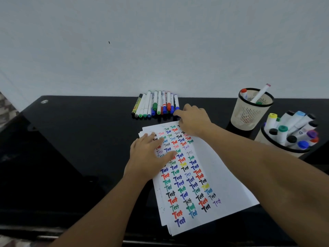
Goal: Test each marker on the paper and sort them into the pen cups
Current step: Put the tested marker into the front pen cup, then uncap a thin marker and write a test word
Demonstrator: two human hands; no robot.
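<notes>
My left hand point(147, 154) lies flat, fingers straight, on the stack of white paper sheets point(219, 177) crowded with coloured "Test" scrawls, on the glossy black table point(80, 139). Beyond the paper's far edge lies a row of slim, capped whiteboard markers point(156, 104); my right hand point(194, 120) reaches there, fingers loosely curled at the blue-capped end one, holding nothing. Right of the paper stand a cream mesh cup point(249, 113) and a cup of chunky markers point(277, 141).
</notes>
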